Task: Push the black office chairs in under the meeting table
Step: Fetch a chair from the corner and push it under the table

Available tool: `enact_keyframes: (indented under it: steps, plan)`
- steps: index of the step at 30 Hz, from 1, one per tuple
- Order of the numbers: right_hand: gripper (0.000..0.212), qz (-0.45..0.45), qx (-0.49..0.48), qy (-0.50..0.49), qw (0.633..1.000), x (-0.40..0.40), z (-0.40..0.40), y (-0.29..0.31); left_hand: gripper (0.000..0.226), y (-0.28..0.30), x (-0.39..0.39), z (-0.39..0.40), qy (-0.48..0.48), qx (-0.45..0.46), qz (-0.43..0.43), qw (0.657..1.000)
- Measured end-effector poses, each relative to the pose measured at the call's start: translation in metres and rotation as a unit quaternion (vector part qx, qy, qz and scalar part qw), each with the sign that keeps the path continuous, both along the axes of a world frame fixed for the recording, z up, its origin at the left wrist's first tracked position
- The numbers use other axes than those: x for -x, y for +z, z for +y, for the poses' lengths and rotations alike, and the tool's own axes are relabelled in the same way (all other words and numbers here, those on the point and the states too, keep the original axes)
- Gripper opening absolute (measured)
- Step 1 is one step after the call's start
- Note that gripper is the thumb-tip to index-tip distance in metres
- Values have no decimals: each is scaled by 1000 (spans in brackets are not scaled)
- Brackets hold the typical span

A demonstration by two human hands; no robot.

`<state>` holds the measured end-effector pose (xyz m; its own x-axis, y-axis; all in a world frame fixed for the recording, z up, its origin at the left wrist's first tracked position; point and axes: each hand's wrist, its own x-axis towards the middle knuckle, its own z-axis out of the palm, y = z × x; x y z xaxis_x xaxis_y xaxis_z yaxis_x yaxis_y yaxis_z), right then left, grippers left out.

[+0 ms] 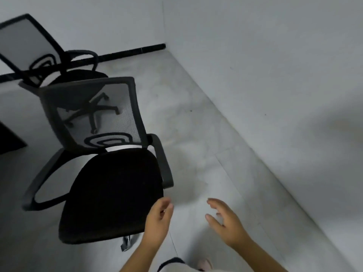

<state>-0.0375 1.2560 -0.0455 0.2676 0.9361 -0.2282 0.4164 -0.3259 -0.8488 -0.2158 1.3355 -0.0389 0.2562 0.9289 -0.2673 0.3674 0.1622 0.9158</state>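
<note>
Head view, looking down at the floor (196, 134) near a room corner.

Near chair (110, 189): black seat pad, mesh back, two loop armrests. Stands on the floor left of centre, seat front facing the camera, backrest on the far side. Something grey pokes out below the front edge of the seat, can't tell what it is.

Far chair (39, 55): same type, behind the near one toward the far-left edge of the floor, close to the black skirting (127, 54) along the far wall. Its wheeled base shows through the near chair's mesh back. The backrest leans strongly in frame, most likely wide-angle distortion.

Dark slab (7, 138) at the left edge, partly cut off. Could be the meeting table, can't confirm. Both chairs stand out on the open floor, neither tucked under anything.

Left hand (159, 218): at the front-right corner of the near chair's seat, fingers loosely curved, nothing grasped. Whether it touches the seat edge I can't tell.

Right hand (224, 220): over bare floor to the right of the chair, well apart from it, fingers spread and relaxed, holding nothing.

Light wall (275, 65) runs along the floor's right edge and meets the far wall at the corner. A bit of the person's clothing and a pale shoe (205, 264) show at the bottom edge.
</note>
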Motion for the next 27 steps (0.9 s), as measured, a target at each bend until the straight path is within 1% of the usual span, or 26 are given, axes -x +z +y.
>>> enact_keyframes:
  steps: [2, 3, 4, 5, 7, 8, 10, 12, 14, 16, 19, 21, 23, 24, 27]
  plan:
    - [44, 9, -1, -18, 1000, -26, 20, 0, 24, 4, -25, 24, -7, 0, -9, 1000]
    - [33, 14, 5, -22, 1000, -39, 29, -4, 25, 2, -34, 34, -9, 9, -11, 1000]
    - [35, 25, 16, -29, 999, -51, 39, -7, 26, -3, -42, 44, -9, 18, -10, 1000]
    - [42, 31, 20, -37, 999, -62, 51, -12, 26, -10, -49, 55, -6, 28, -7, 1000]
    - [78, 43, 22, -51, 998, -82, 82, -19, 24, -23, -63, 82, 12, 61, -2, 998]
    - [91, 48, 29, -50, 997, -91, 100, -23, 21, -29, -71, 97, 23, 80, 0, 997]
    - [101, 42, 36, -35, 998, -108, 143, -17, 16, -37, -89, 134, 42, 93, 6, 995]
    - [100, 34, 24, -32, 999, -126, 191, -4, 15, -32, -112, 177, 54, 79, 6, 995]
    - [87, 22, 3, -39, 999, -147, 235, 9, 14, -21, -139, 224, 42, 52, -5, 998]
    - [73, 20, -6, -62, 998, -169, 270, 21, 12, -11, -168, 268, 15, 50, -21, 998]
    - [80, 38, -14, -98, 994, -208, 306, 22, 11, -3, -206, 324, 26, 42, -59, 997]
    - [71, 47, -5, -103, 994, -236, 329, 17, 16, -5, -225, 356, 46, 50, -83, 994]
    - [60, 49, 3, -91, 995, -265, 359, 10, 27, -10, -242, 381, 46, 60, -86, 993]
    - [60, 50, 5, -79, 996, -280, 378, 7, 31, -12, -249, 393, 53, 62, -80, 993]
    - [60, 47, -2, -14, 999, -317, 449, 12, 28, -11, -268, 430, 135, 58, -80, 986]
